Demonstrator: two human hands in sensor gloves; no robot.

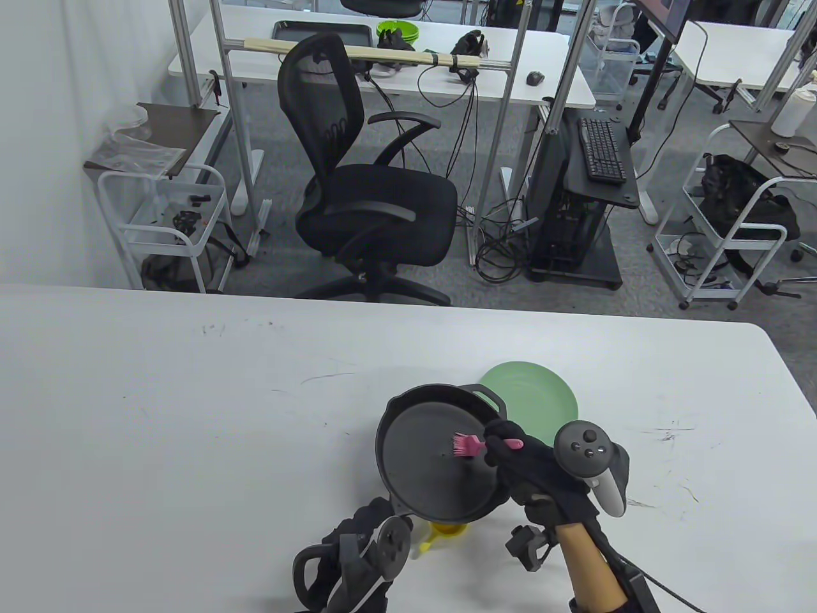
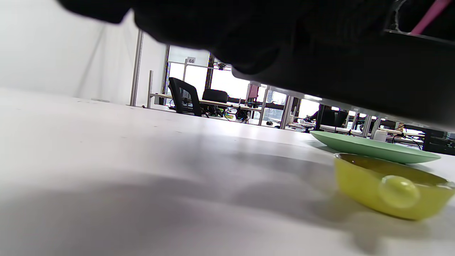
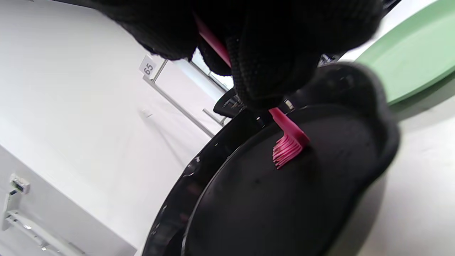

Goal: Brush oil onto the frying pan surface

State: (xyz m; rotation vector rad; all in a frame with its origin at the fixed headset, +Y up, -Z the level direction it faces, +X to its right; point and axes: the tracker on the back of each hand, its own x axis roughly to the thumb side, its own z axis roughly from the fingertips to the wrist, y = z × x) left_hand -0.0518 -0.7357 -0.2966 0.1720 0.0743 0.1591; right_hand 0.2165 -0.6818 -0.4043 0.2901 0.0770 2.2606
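Note:
A black frying pan (image 1: 427, 472) hangs tilted just above the white table (image 1: 191, 415); its dark underside (image 2: 355, 71) fills the top of the left wrist view. My left hand (image 1: 367, 536) grips the pan's handle at its near edge. In my right hand (image 1: 510, 453) I hold a pink silicone brush (image 1: 468, 444). Its bristles (image 3: 289, 142) touch the pan's inner surface (image 3: 284, 199) right of centre. Under the pan's near rim stands a small yellow bowl (image 1: 450, 529), which the left wrist view shows as a low dish (image 2: 391, 192) on the table.
A light green plate (image 1: 542, 396) lies on the table just behind and right of the pan. Beyond the table's far edge stand a black office chair (image 1: 376, 191), carts and desks.

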